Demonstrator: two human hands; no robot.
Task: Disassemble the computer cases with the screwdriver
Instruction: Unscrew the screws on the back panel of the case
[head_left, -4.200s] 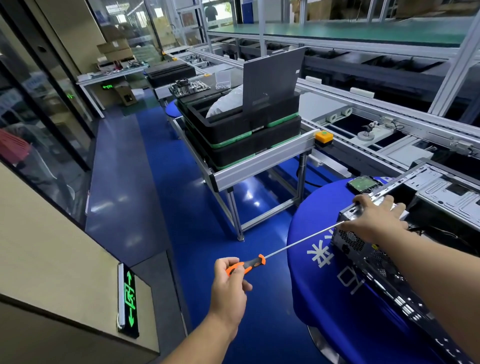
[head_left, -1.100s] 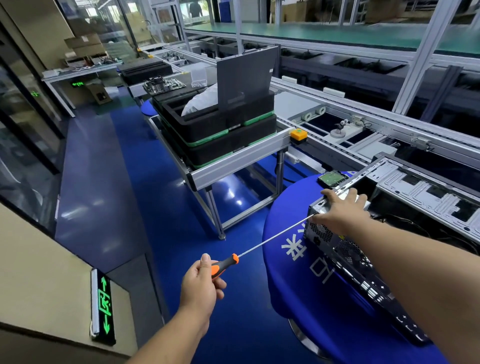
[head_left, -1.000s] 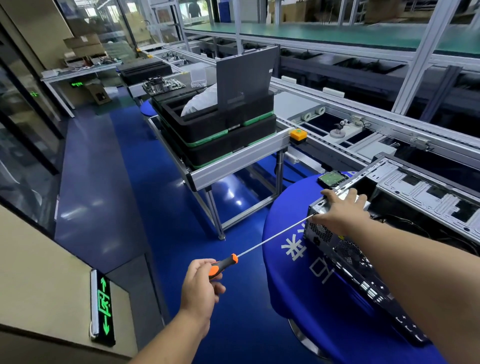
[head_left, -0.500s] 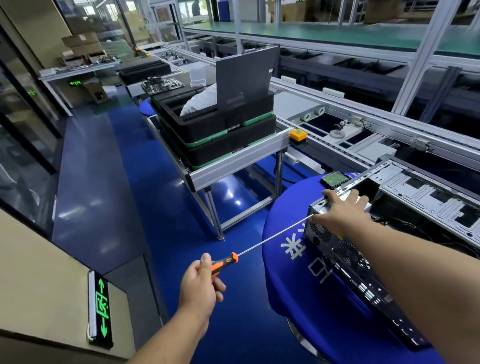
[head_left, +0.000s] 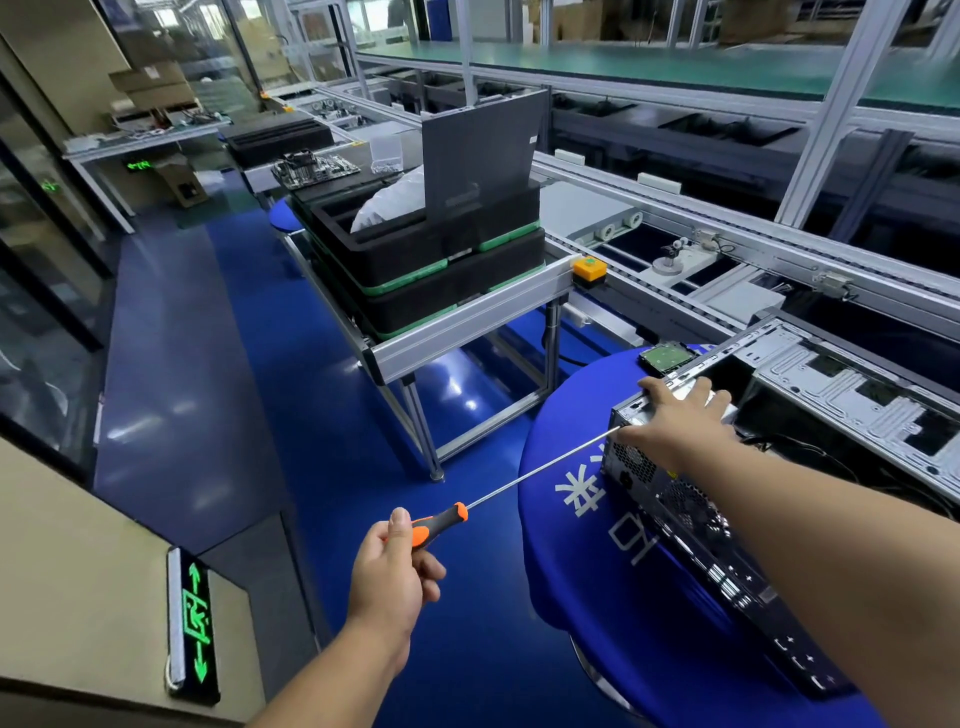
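1. The computer case (head_left: 727, 525) lay on its side, open side up, on the blue-draped round table (head_left: 597, 571), at the table's far right part; every place below is given relative to this case.
2. The left hand (head_left: 389, 577) gripped the orange-and-black handle of the long-shaft screwdriver (head_left: 467, 506), fingers curled round it, well out from the case's rear panel.
3. The shaft ran up to the upper rear corner of the case, where its tip was hidden beside the right hand (head_left: 675, 426).
4. The right hand rested on that corner with fingers spread over the top edge, steadying the case (whether it also pinched the shaft cannot be told).
5. Step in hand, as judged: driving out a rear-panel screw.
6. The next move called for keeping the shaft in line with the screw while turning, then catching the freed screw.
7. A hard drive (head_left: 667, 357) lay just beyond the case.
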